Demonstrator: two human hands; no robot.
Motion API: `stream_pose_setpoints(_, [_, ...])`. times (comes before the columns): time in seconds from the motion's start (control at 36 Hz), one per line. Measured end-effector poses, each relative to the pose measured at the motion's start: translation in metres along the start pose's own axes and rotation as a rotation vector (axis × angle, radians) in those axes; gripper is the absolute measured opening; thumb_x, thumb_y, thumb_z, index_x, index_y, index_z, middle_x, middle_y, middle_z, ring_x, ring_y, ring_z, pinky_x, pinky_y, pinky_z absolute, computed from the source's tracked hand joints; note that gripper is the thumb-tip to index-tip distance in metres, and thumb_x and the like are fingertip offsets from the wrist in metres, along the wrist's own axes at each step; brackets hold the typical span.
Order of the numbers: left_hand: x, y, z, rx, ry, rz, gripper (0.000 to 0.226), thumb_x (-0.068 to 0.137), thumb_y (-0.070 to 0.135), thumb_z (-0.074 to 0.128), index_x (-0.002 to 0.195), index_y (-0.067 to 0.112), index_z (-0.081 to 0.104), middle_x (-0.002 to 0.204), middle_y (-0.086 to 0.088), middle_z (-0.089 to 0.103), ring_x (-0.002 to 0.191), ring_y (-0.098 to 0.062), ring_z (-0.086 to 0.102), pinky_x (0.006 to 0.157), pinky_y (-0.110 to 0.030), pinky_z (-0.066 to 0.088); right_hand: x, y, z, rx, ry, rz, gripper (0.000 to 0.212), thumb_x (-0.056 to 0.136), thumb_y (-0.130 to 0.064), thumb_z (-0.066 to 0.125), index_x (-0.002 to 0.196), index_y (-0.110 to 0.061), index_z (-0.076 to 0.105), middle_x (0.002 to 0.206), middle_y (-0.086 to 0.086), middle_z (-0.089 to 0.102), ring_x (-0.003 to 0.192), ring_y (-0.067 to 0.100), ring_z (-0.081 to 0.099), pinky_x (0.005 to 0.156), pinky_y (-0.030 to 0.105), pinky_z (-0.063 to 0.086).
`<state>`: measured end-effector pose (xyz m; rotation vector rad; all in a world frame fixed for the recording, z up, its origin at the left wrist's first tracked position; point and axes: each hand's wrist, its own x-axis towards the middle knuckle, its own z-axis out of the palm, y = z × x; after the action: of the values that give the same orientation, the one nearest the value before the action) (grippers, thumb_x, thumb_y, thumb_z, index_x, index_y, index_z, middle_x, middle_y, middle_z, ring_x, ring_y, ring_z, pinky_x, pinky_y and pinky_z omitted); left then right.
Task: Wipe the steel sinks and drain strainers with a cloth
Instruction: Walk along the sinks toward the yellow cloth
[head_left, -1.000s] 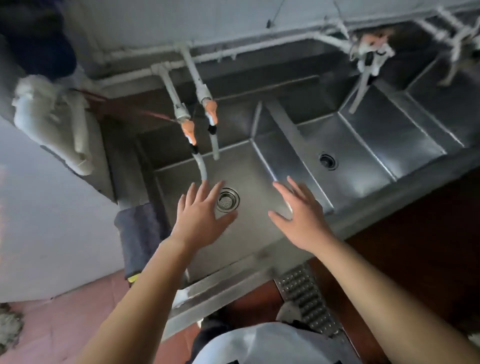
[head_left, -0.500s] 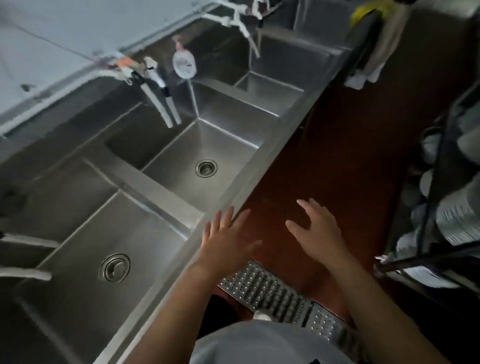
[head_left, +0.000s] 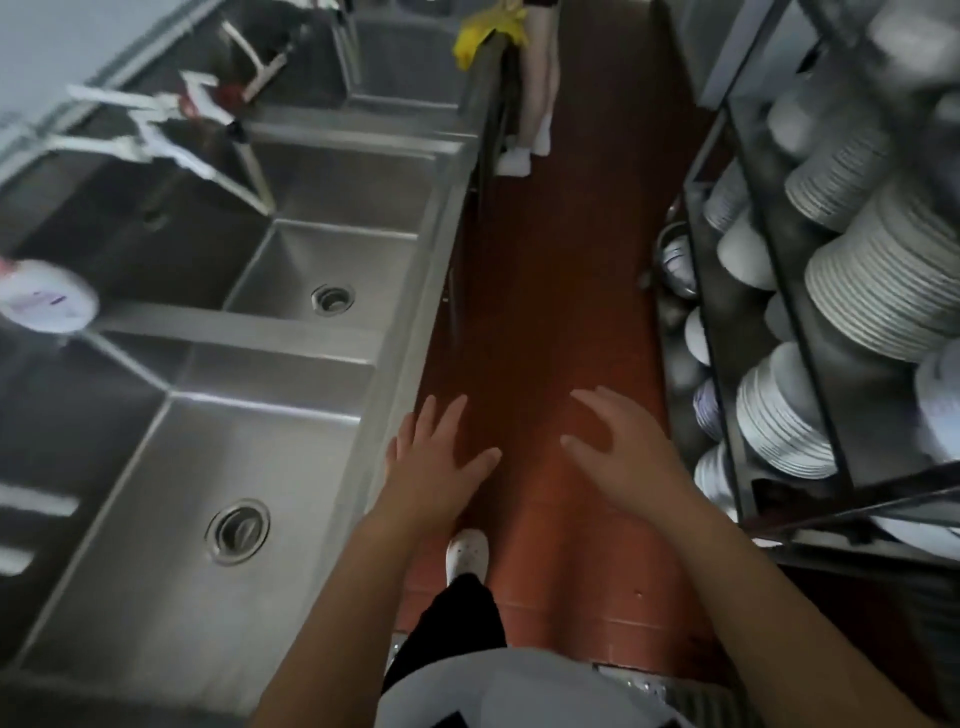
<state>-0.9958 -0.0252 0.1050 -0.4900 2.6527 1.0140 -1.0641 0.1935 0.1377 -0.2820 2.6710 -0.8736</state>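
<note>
Two hands are hanging out in front over the red floor (head_left: 545, 322), and neither is holding anything. The left hand (head_left: 436, 457) is hovering palm down just beside the front rim of the sinks, fingers (head_left: 447, 410) straight and spread. The right hand (head_left: 618, 452) is floating further right, near the rack (head_left: 779, 291), its fingers loosely bent and released, thumb pointing toward the left hand.

Along the left side, a row of steel sinks is running away up the picture. The near sink (head_left: 156, 545) is sitting closest, with its round strainer (head_left: 238, 531) in the basin floor. A steel divider is separating it from the middle sink (head_left: 332, 249), whose own strainer (head_left: 332, 299) is showing near the front wall. A far sink (head_left: 405, 67) is lying beyond that. White taps (head_left: 156, 130) are reaching over the basins from the back wall, blurred.

A yellow cloth (head_left: 483, 36) is draping over the front rim at the far end of the row, well apart from both hands. Another person's legs (head_left: 537, 83) are standing right by it.

On the right, the rack is carrying stacks of white plates (head_left: 883, 280) and bowls. Below the hands, a white shoe (head_left: 467, 553) is stepping on the tiles.
</note>
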Motion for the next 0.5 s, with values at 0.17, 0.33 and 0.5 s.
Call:
stream_pose_setpoints(0.17, [0.118,0.045,-0.055,0.022,-0.026,0.106,0.080,0.091,0.067,0.050,0.156,0.045,0.010,0.168,0.005,0.003,0.154,-0.025,-0.003,0.124,-0.051,0.006,0.082,-0.017,-0.036,0.022,0.038,0.072,0.062,0.089,-0.042,0.069,0.146,-0.033,0.047,0.159,0.001,0.035,0.150,0.022,0.026,0.121,0.043,0.024])
stream_pose_setpoints(0.33, [0.219,0.085,-0.069,0.089,-0.112,0.098,0.081,0.091,0.069,0.047,0.157,0.043,0.008,0.168,0.005,0.000,0.154,-0.025,-0.004,0.123,-0.048,0.005,0.161,-0.005,-0.063,0.132,0.112,0.119,0.061,0.089,-0.039,0.069,0.145,-0.034,0.047,0.158,-0.001,0.038,0.149,0.020,0.028,0.120,0.046,0.025])
stream_pose_setpoints(0.5, [0.338,0.131,-0.064,0.149,-0.137,0.088,0.083,0.089,0.072,0.047,0.157,0.043,0.008,0.168,0.004,-0.001,0.154,-0.025,-0.006,0.124,-0.050,0.002,0.269,0.034,-0.096,0.247,0.171,0.156,0.061,0.088,-0.050,0.067,0.144,-0.035,0.048,0.157,-0.002,0.040,0.145,0.010,0.033,0.120,0.038,0.028])
